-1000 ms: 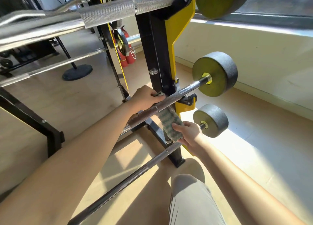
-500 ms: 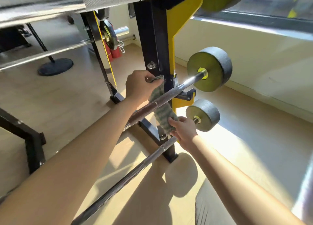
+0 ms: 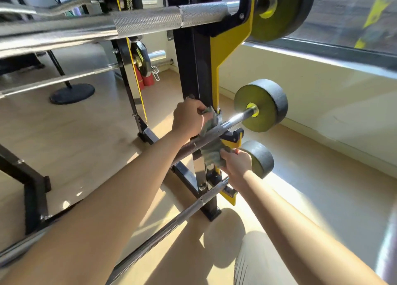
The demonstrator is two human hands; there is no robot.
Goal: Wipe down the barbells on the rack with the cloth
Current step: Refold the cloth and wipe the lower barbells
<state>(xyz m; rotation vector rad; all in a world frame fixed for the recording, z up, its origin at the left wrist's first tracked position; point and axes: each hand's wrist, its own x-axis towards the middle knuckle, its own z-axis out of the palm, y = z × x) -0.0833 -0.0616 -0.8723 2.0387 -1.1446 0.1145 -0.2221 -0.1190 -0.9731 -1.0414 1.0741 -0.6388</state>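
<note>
Cloth [image 3: 211, 155] behind barbell [image 3: 236, 117], between hands [image 3: 189, 119] [image 3: 236, 164]

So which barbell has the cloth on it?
The middle barbell: the cloth loops round it, held by the left hand above and right hand below. The other two are bare.

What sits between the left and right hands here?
Head view: the middle barbell's bar, with the cloth passing behind it from left hand to right hand.

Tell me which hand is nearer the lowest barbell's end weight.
Right. The right hand, pinching the cloth's lower end under the middle barbell, is close beside the end weight. The left hand holds the cloth's upper end above that barbell, farther away.
</note>
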